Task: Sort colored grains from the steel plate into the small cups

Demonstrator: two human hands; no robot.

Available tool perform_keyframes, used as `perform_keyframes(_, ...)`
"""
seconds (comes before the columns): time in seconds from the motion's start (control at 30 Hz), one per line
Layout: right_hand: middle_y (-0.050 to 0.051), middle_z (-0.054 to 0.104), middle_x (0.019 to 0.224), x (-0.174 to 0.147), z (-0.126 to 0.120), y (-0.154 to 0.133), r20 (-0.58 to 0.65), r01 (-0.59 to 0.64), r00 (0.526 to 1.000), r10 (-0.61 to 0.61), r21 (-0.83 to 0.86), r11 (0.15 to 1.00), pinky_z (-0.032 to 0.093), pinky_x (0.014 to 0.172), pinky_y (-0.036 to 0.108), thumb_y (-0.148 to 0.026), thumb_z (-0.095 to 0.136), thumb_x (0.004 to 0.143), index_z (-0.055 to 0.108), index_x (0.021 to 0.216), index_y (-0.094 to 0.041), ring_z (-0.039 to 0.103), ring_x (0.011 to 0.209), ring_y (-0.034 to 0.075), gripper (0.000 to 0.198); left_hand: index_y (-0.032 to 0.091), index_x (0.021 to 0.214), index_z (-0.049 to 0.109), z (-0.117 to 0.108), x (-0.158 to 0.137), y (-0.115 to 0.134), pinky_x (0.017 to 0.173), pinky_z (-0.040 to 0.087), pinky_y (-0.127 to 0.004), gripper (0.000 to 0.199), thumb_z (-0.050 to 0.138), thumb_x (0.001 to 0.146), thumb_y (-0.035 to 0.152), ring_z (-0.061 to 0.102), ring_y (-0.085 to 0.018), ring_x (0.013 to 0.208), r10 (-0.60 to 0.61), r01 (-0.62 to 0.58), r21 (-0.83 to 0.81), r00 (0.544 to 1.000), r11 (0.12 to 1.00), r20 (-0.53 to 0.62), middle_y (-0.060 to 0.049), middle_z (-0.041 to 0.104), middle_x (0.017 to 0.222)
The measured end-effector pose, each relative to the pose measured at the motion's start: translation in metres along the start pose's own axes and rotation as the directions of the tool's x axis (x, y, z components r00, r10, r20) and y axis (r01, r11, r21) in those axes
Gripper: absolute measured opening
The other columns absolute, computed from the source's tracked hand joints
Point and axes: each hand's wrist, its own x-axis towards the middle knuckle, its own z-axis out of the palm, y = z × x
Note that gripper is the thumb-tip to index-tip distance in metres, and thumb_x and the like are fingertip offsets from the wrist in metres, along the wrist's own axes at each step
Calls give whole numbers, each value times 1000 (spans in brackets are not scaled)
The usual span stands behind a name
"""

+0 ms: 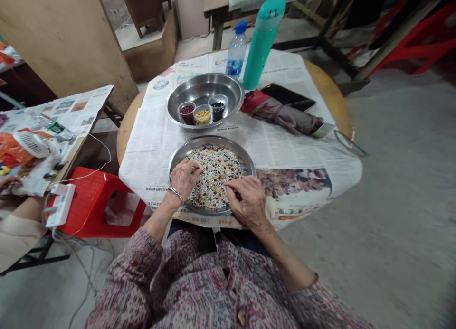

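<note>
We photographed a round wooden table (331,94) on gray floor (392,177), a red stool (94,201) near it, a tan panel (64,34) behind.

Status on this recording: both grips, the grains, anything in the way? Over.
Left grip over near pan, left side; right grip over right side; any hold unclear. Mixed grains spread across near pan. Farther basin with three cups beyond, not blocking.

Newspaper (160,139) on the round bench (333,96) is showing what looks like "05" (198,220) along its near edge. A headline in big dark Chinese characters (295,210) is running below the printed photo (294,183), but it's coming out too blurry to read. The blue-capped water bottle (237,49) is wearing a label (234,67) with lettering too small to read, sorry.
</note>
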Motion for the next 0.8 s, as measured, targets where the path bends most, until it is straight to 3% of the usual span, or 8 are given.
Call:
perform_keyframes(0.43, 1, 69, 78, 0, 0, 0, -9, -6, 1000, 6, 8, 1000, 43, 83, 38, -13, 57, 85, 66, 88, -23, 59, 77, 19, 14, 20, 75, 70, 1, 2, -6, 75, 44, -28, 6, 74, 79, 20, 57, -15, 74, 21, -22, -54, 1000, 998, -19, 0, 62, 71)
perform_keyframes(0.53, 1, 69, 78, 1, 0, 0, -8, 1, 1000, -1, -2, 1000, 43, 83, 37, -13, 57, 85, 65, 88, -23, 59, 76, 18, 13, 19, 71, 69, -2, 2, -4, 73, 43, -27, 8, 73, 78, 19, 55, -14, 72, 5, -8, -137, 1000, 991, -22, 0, 62, 68)
perform_keyframes(0.6, 1, 68, 78, 1, 0, 0, -8, 11, 1000, -11, -7, 1000, 43, 83, 37, -13, 57, 86, 64, 88, -23, 59, 76, 18, 12, 17, 70, 69, -7, 2, 0, 69, 42, -26, 11, 70, 80, 22, 54, -12, 68, -45, 40, -277, 999, 960, -9, 1, 61, 66)
perform_keyframes(0.7, 1, 68, 78, 0, 0, 0, -7, 15, 1000, -15, -10, 1000, 43, 84, 37, -13, 57, 86, 63, 88, -22, 59, 76, 18, 11, 15, 72, 67, -17, 3, 6, 58, 38, -23, 17, 65, 83, 28, 49, -9, 60, -168, 205, -576, 979, 792, 118, 2, 58, 64)
perform_keyframes(0.8, 1, 69, 78, 0, 0, 0, -2, 11, 1000, -11, -11, 1000, 43, 84, 37, -13, 57, 85, 64, 88, -23, 60, 76, 18, 11, 14, 75, 64, -25, 7, 9, 49, 29, -20, 16, 59, 84, 26, 42, -5, 53, -227, 388, -785, 922, 483, 315, 1, 56, 67)
